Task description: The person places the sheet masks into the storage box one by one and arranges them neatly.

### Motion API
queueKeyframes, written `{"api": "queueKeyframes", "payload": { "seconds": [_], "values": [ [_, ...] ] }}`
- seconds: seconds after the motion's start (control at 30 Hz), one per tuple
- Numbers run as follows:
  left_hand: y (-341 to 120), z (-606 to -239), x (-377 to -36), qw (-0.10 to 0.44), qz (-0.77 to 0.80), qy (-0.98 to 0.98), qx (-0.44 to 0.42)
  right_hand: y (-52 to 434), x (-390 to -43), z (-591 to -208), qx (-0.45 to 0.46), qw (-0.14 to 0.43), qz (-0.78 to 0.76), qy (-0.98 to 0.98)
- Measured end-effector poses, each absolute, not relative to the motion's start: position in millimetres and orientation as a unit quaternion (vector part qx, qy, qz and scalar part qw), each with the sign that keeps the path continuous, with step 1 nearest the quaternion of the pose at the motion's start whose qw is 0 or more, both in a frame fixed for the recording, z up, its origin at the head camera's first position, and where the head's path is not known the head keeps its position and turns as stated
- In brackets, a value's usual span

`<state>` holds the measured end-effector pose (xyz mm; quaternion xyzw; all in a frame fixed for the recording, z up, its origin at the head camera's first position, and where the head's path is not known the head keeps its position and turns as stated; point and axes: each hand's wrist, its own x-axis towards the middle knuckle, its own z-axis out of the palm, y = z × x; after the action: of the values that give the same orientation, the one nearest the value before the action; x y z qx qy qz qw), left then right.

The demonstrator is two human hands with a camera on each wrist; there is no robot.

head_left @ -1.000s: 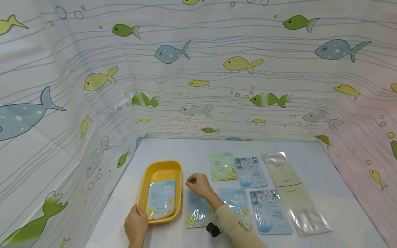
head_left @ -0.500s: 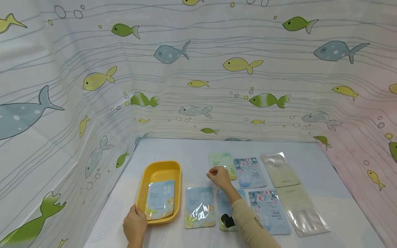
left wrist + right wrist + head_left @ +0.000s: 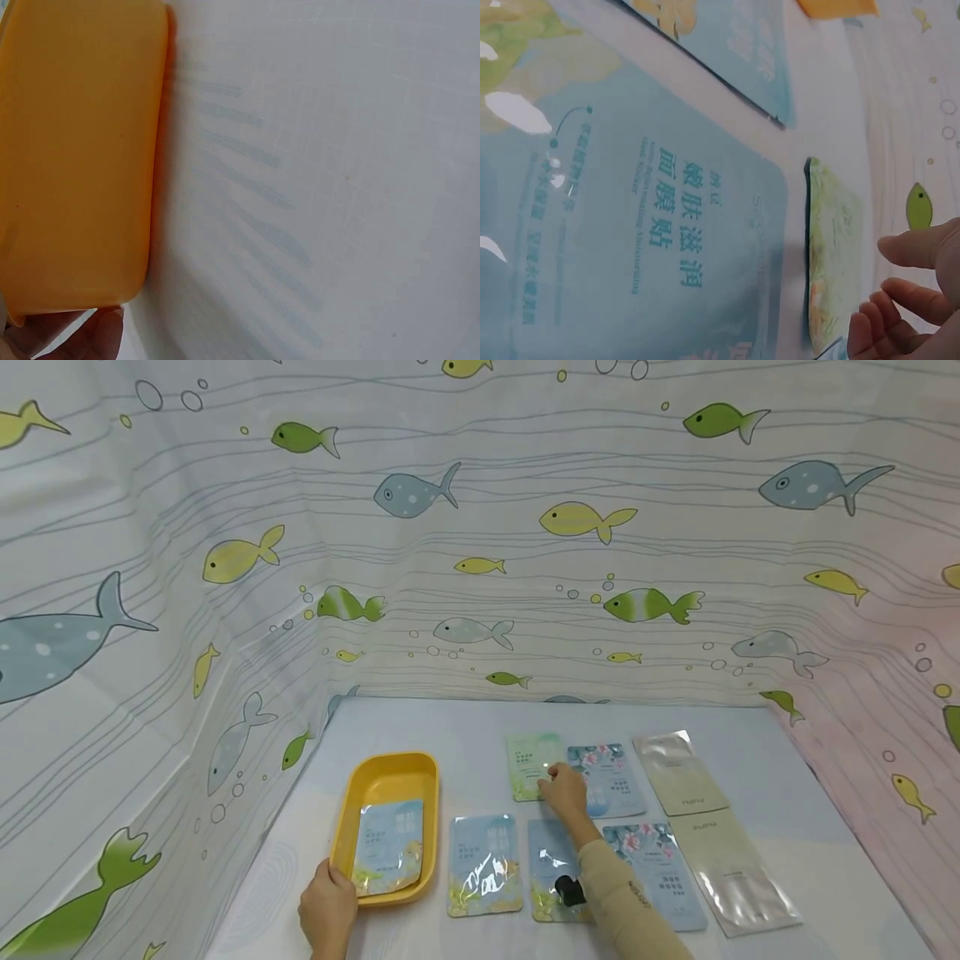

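Note:
In the head view my left hand (image 3: 327,902) grips the lower left corner of a yellow plastic tray (image 3: 393,777). The left wrist view shows fingertips (image 3: 101,334) against the tray's end wall. A blue face mask packet (image 3: 390,839) lies inside the tray. My right hand (image 3: 566,793) is over the table, between a light green mask packet (image 3: 531,756) and a blue packet with pink flowers (image 3: 618,772). Thumb (image 3: 911,247) and fingers stand apart beside the green packet in the right wrist view, with nothing between them.
Two blue mask packets, one left (image 3: 483,877) and one partly under the right forearm (image 3: 551,847), lie in the front row. Beside them lies another flowered packet (image 3: 663,877). Two silvery-beige packets (image 3: 682,772) lie at the right. Fish-printed cloth (image 3: 480,593) walls the table.
My right hand has moved rightward from beside the tray, passing over the blue packets, to the green packet's lower right corner. My left hand has stayed on the tray.

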<state>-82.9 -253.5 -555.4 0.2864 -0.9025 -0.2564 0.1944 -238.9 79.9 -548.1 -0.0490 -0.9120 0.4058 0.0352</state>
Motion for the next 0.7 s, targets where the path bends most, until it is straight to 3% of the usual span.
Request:
{"api": "queueKeyframes", "payload": {
  "seconds": [0.3,0.7],
  "values": [
    [-253.2,-550.1,-81.9,0.174,-0.259,-0.906,0.287,85.6,-244.4,-555.6,-0.068,0.040,0.338,-0.938],
    [-252.0,-552.7,-81.3,0.184,-0.262,-0.901,0.294,86.2,-248.8,-564.6,-0.104,-0.006,0.300,-0.948]
  ]
}}
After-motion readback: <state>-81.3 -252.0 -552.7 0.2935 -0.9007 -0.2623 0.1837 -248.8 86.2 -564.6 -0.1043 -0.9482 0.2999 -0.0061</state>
